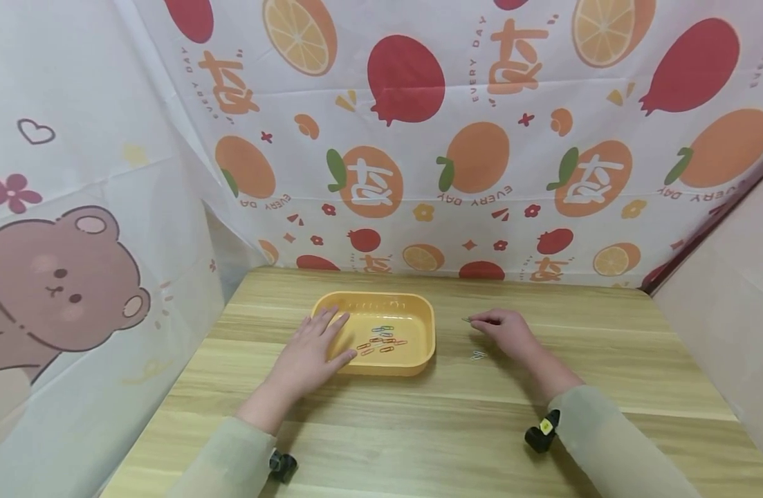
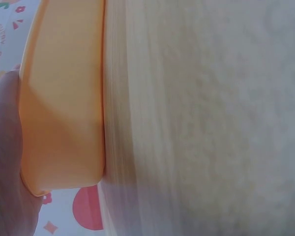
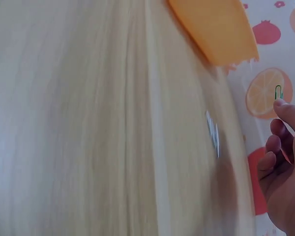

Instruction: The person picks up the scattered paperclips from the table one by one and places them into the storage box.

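A yellow plastic tray (image 1: pixel 418 332) stands on the table, with several colored paper clips (image 1: pixel 387 341) scattered over its floor. My left hand (image 1: pixel 308 354) rests across the tray's left rim, fingers spread and reaching inside. In the left wrist view, part of that hand (image 2: pixel 7 147) lies along the tray's edge. To the right of the tray, my right hand (image 1: pixel 504 330) pinches a paper clip (image 1: pixel 466 319) between thumb and fingertips; the right wrist view shows this paper clip (image 3: pixel 279 91) as green. Below that hand, a few whitish paper clips (image 1: pixel 478 355) lie on the wood.
The wooden table (image 1: pixel 381 429) ends at a fruit-print curtain (image 1: pixel 412 200) behind the tray. A bear-print cloth (image 1: pixel 76 290) hangs at the left, and a pale panel (image 1: pixel 717 277) borders the right side. Each wrist carries a small black camera (image 1: pixel 541 430).
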Action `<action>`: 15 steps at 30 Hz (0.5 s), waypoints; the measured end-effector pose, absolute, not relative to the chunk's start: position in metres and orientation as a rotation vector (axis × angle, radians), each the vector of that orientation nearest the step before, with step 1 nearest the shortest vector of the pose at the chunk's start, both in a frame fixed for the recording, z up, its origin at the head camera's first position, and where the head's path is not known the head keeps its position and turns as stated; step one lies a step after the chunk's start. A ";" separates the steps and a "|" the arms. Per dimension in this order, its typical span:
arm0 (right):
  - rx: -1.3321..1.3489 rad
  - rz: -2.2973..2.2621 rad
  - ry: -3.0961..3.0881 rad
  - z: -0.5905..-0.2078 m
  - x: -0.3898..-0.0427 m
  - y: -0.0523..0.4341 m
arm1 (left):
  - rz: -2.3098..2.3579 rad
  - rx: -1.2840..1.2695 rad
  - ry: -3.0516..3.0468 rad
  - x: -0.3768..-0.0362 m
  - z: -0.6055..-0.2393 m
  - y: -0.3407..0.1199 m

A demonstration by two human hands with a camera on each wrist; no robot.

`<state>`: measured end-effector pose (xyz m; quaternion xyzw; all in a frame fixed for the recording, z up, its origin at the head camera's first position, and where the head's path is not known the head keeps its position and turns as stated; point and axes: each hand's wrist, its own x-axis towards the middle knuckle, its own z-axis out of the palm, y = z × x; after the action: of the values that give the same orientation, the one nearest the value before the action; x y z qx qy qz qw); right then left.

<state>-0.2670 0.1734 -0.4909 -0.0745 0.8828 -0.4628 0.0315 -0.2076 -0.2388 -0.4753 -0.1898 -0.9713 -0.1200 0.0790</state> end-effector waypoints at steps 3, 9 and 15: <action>-0.207 -1.459 2.681 -0.485 -0.268 0.162 | -0.364 -0.573 -2.905 -0.208 -0.474 -0.239; -0.130 -1.584 2.572 -0.470 -0.271 0.132 | -0.382 -0.569 -2.905 -0.207 -0.471 -0.239; -0.159 -1.675 2.529 -0.459 -0.273 0.097 | -0.371 -0.580 -2.897 -0.206 -0.472 -0.238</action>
<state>-0.2727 0.0975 -0.4591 -0.0524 0.8313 -0.5508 0.0521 -0.2058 -0.2383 -0.4719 -0.1942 -0.9696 -0.1243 0.0817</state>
